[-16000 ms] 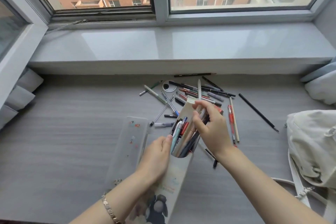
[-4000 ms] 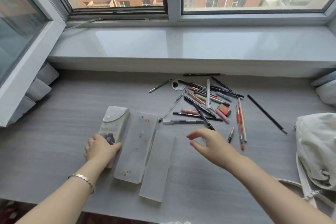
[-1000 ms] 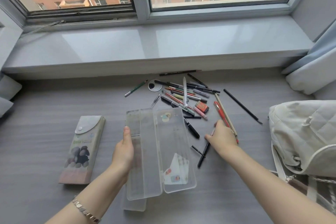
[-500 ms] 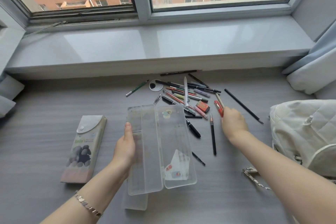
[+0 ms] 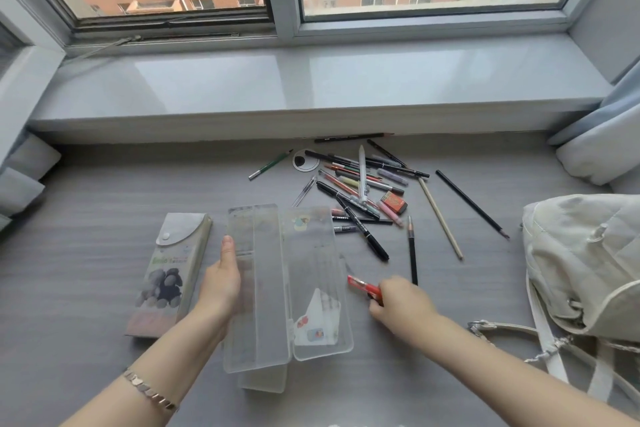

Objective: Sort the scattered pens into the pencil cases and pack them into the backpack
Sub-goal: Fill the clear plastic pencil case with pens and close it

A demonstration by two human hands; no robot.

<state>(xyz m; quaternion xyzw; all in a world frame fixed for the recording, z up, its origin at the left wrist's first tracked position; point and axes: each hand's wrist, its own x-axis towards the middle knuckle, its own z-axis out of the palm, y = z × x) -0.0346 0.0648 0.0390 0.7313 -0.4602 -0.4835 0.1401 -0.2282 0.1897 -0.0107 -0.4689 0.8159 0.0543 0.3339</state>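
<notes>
Red pen (image 5: 364,287): gripped in the right hand (image 5: 401,303), fingers closed around its near end; its long axis runs from the hand up and to the left, with the free tip pointing at the right edge of the clear case.
Clear pencil case (image 5: 287,284): lies open and flat on the bench (image 5: 86,204), two long halves side by side, long axis running away from the person; a sticker card sits in the near end of the right half.
Left hand (image 5: 221,282): rests on the left half of the clear case, palm on its edge and thumb stretched along it, pressing rather than grasping.
Second clear case (image 5: 263,380): partly under the near end of the open one, only a corner showing.
Flap-top case (image 5: 169,270): left of the open case, closed with a snap, long axis parallel to it, not touching it.
Pen pile (image 5: 360,184): beyond the open case toward the window sill (image 5: 311,83), pens crossing at many angles; an orange eraser (image 5: 393,201) lies at its right side.
Black marker (image 5: 362,229): slants from the pile toward the case's far right corner.
Dark pencil (image 5: 412,253): lies just beyond the right hand, pointing away from the person.
Backpack (image 5: 581,263): at the right on the bench, well apart from the cases, straps trailing near.
</notes>
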